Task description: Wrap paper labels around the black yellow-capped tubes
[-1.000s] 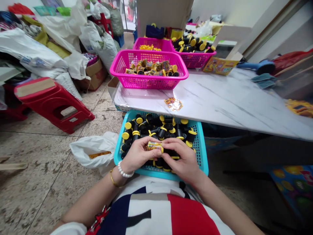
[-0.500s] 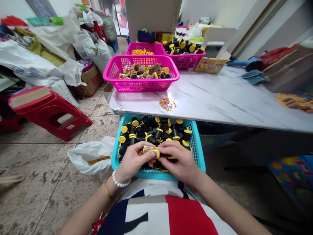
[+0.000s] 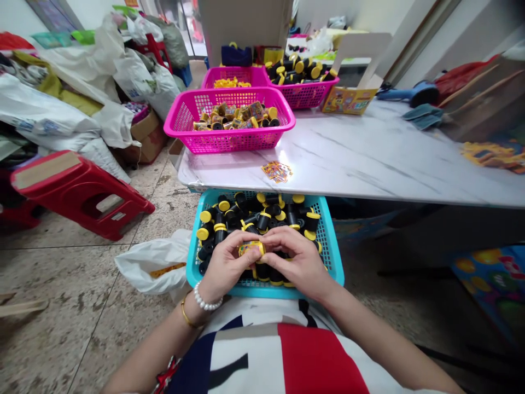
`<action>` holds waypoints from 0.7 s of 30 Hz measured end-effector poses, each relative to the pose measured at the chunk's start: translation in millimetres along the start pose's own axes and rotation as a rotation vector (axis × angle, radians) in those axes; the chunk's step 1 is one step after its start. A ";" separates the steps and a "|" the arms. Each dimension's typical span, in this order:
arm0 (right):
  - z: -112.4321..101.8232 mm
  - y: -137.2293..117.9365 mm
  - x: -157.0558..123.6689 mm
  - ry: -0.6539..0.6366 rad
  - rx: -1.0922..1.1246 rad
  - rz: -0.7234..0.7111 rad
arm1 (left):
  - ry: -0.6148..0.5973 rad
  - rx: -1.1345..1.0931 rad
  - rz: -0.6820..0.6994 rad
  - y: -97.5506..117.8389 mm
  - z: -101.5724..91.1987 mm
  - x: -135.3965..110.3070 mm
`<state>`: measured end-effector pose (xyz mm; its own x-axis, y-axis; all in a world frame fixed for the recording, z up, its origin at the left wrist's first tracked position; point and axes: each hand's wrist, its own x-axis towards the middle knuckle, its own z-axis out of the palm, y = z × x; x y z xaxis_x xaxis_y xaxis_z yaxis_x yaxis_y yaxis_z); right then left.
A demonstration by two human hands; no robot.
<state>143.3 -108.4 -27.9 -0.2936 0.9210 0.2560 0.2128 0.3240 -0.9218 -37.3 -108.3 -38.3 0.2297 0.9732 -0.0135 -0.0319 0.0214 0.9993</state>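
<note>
Between my two hands is a small cylinder (image 3: 251, 249) with a yellow cap and a colourful printed label around it. My left hand (image 3: 229, 260) is closed on its left part, thumb across the label. The fingers of my right hand (image 3: 293, 260) close on its capped right end. Both hands are over a turquoise basket (image 3: 334, 246) on my lap. Inside the basket lie many black cylinders (image 3: 264, 220) with yellow caps, some partly hidden under my hands.
On the marbled table (image 3: 348, 158) ahead lie loose printed labels (image 3: 278, 171). A pink basket (image 3: 229, 143) of labelled cylinders stands behind them, with more pink baskets beyond. At left are a red stool (image 3: 82, 191) and an open white bag (image 3: 151, 262) on the floor.
The cylinder has turned in my hands, so more of its label faces me. My right fingers have come up over its capped end. The view has shifted slightly.
</note>
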 end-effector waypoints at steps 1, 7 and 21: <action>-0.1 0.4 -0.7 0.006 0.016 0.022 | 0.005 -0.090 -0.041 -1.7 -0.3 0.2; 0.2 -0.5 -4.1 0.077 -0.043 -0.014 | 0.039 -0.223 -0.152 -6.0 -2.2 -8.7; 4.4 -1.7 -3.8 0.020 0.450 0.234 | 0.020 -0.088 -0.080 -2.6 -7.2 -13.3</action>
<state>139.9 -113.4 -28.7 -0.2671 0.9632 0.0294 -0.1534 -0.0124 -0.9881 -47.3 -119.6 -41.0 0.2151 0.9720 -0.0950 -0.0993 0.1186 0.9880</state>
